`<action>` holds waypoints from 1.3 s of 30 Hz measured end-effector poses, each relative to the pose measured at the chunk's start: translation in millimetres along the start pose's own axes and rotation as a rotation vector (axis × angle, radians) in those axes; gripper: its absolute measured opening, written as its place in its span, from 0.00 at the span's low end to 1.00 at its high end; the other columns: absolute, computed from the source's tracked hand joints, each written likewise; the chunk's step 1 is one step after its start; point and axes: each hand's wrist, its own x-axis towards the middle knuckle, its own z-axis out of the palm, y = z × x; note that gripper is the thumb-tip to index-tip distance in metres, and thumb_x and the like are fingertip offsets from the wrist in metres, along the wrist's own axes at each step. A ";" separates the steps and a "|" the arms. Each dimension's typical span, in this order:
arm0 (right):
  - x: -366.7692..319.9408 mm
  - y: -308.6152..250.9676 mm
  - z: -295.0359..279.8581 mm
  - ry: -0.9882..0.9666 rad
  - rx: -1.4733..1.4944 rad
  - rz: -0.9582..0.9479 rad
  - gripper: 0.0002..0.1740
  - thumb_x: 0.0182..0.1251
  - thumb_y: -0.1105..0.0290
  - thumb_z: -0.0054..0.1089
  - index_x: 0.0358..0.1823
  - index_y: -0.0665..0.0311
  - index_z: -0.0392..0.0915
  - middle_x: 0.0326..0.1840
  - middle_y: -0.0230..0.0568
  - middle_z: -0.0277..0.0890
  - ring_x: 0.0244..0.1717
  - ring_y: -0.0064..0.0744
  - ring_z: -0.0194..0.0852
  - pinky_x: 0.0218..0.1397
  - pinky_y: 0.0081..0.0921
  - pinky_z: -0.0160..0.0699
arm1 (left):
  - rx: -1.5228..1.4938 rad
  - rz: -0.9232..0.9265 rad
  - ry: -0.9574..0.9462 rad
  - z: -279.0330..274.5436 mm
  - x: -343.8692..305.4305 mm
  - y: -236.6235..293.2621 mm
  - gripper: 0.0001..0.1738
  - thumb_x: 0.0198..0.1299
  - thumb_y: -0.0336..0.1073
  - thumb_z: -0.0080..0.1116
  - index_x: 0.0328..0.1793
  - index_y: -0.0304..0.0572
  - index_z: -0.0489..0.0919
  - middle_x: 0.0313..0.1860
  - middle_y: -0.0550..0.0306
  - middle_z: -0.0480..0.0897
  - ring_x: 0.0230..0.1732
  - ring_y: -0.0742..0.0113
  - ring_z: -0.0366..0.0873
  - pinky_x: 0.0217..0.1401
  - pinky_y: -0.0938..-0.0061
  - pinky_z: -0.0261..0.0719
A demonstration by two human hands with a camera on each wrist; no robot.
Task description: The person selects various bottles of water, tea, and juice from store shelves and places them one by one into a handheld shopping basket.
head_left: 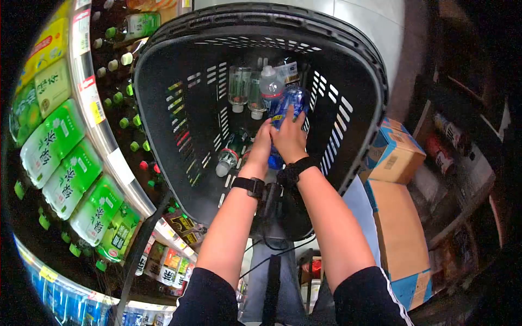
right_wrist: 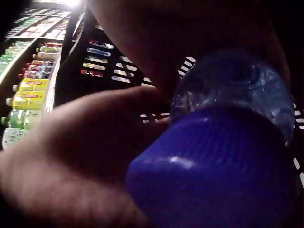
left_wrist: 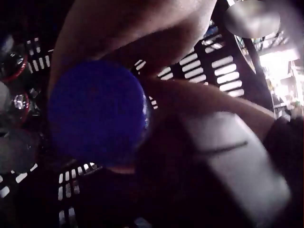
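Inside a deep black basket point(head_left: 179, 70), both hands are on a clear bottle with a blue label point(head_left: 296, 99). My right hand point(head_left: 290, 140) grips it from the right, fingers lying over its side. From the left my left hand point(head_left: 260, 148) holds the same bottle, its fingers partly hidden. The bottle's blue cap point(right_wrist: 213, 171) points back toward the wrists and looms large in the left wrist view as a blue disc point(left_wrist: 97, 111). Beyond the hands lies another bottle with a white cap point(head_left: 270, 81). Two clear bottles point(head_left: 238, 89) lie cap-down to its left.
A dark bottle with a pale cap point(head_left: 225, 160) lies left of the hands in the basket. Drink shelves point(head_left: 89, 108) with green tea packs point(head_left: 54, 141) run along the left. Cardboard boxes point(head_left: 399, 228) stand at the right. The basket's rim point(head_left: 383, 103) surrounds the hands.
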 end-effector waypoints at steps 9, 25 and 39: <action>51.6 -2.4 -9.5 0.105 -0.023 -0.136 0.34 0.59 0.68 0.50 0.69 0.54 0.51 0.69 0.65 0.41 0.51 0.63 0.68 0.49 0.43 0.74 | -0.260 0.129 -0.187 33.9 62.2 -0.3 0.34 0.63 0.46 0.42 0.72 0.41 0.51 0.68 0.51 0.60 0.68 0.63 0.57 0.69 0.72 0.53; 33.5 28.1 11.4 -0.069 -0.109 -0.127 0.45 0.55 0.76 0.52 0.72 0.53 0.39 0.72 0.66 0.30 0.65 0.66 0.51 0.60 0.42 0.66 | -0.197 0.127 -0.173 19.5 22.7 -47.9 0.29 0.64 0.50 0.43 0.66 0.42 0.64 0.64 0.56 0.67 0.64 0.66 0.61 0.66 0.72 0.55; -86.9 40.4 65.4 -0.372 0.544 -0.220 0.13 0.60 0.74 0.45 0.43 0.69 0.75 0.38 0.39 0.77 0.37 0.26 0.73 0.42 0.21 0.71 | -0.241 0.427 0.010 -102.7 -139.4 -78.5 0.14 0.62 0.33 0.47 0.52 0.37 0.71 0.41 0.57 0.78 0.43 0.72 0.74 0.49 0.78 0.71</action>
